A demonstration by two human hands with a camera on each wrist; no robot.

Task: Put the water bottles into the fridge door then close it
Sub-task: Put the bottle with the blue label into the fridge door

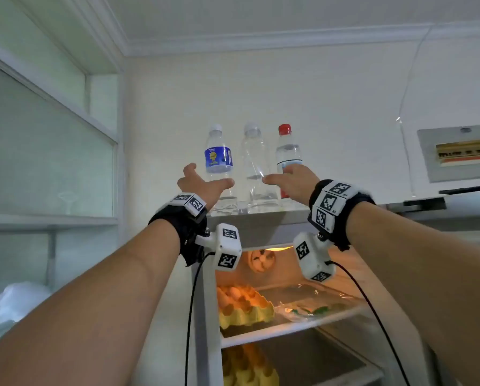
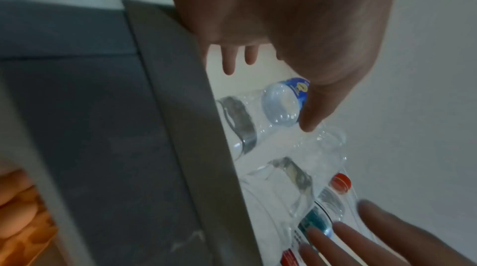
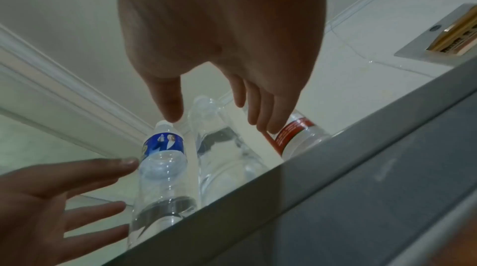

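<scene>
Bottles (image 1: 252, 165) — just beyond both hands (image 1: 250, 179)

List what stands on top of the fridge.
Three upright water bottles stand in a row on the fridge top: a blue-label bottle, a clear unlabelled bottle and a red-cap bottle. Both open hands partly cover their lower halves; anything behind them cannot be seen.
</scene>
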